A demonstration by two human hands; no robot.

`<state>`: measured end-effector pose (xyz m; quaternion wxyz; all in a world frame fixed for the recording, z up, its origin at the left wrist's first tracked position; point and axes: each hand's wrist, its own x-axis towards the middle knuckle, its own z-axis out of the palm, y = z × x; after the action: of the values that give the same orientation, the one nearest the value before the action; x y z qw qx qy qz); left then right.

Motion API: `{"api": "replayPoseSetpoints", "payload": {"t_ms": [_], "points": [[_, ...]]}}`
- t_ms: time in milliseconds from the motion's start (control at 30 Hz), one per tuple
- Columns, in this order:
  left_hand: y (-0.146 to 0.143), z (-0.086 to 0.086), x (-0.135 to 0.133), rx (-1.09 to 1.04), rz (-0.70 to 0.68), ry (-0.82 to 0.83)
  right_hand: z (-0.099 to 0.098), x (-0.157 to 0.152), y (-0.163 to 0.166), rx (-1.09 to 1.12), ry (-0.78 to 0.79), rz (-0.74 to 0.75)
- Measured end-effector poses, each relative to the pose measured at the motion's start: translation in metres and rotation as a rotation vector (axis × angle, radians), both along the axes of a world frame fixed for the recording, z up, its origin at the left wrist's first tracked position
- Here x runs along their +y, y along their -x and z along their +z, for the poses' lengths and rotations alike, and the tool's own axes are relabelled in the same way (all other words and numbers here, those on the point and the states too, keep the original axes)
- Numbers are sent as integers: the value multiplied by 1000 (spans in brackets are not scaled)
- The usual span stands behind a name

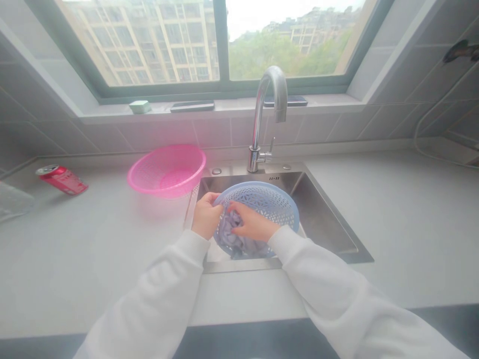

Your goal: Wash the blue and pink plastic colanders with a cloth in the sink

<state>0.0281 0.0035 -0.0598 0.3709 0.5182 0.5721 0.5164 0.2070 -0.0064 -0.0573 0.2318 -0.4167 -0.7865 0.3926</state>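
Observation:
A light blue plastic colander (284, 199) is held tilted over the sink (329, 219). My left hand (206, 215) grips its left rim, thumb on the inside. Inside the colander, my right hand (254, 223) is closed on a crumpled greyish-lilac cloth (231, 232) that lies bunched against the lower left wall. The thumb and fingers of that hand curl around part of the cloth. Part of the cloth is hidden behind my right hand and wrist.
A chrome faucet (258, 124) rises behind the sink. Left of it stands a pink plastic basket (168, 184). Farther left are a tilted red can (65, 180) and a clear plastic object (13, 202). A small green block (139, 106) sits on the windowsill.

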Motion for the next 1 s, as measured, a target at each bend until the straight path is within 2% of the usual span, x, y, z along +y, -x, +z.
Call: {"api": "replayPoseSetpoints", "payload": {"t_ms": [133, 233, 333, 433, 567, 767, 867, 1000], "points": [[8, -7, 8, -19, 50, 18, 8, -6, -2, -239, -92, 126], [12, -9, 11, -35, 84, 21, 6, -9, -1, -384, -247, 129], [14, -9, 12, -56, 126, 18, 3, -12, 0, -478, -269, 123], [14, -8, 11, -99, 155, 4, 1, -13, 0, -530, -231, 123], [11, -8, 10, -152, 157, 0, 1, -12, 0, -544, -294, 70], [5, -2, 5, -188, 102, 25, 3, -8, -1, -534, -308, 124], [5, 4, 3, -226, 59, 1, -1, 0, -3, -396, -271, -24], [6, 8, 2, -252, 1, -25, -8, 16, -9, -6, -243, -428]]}}
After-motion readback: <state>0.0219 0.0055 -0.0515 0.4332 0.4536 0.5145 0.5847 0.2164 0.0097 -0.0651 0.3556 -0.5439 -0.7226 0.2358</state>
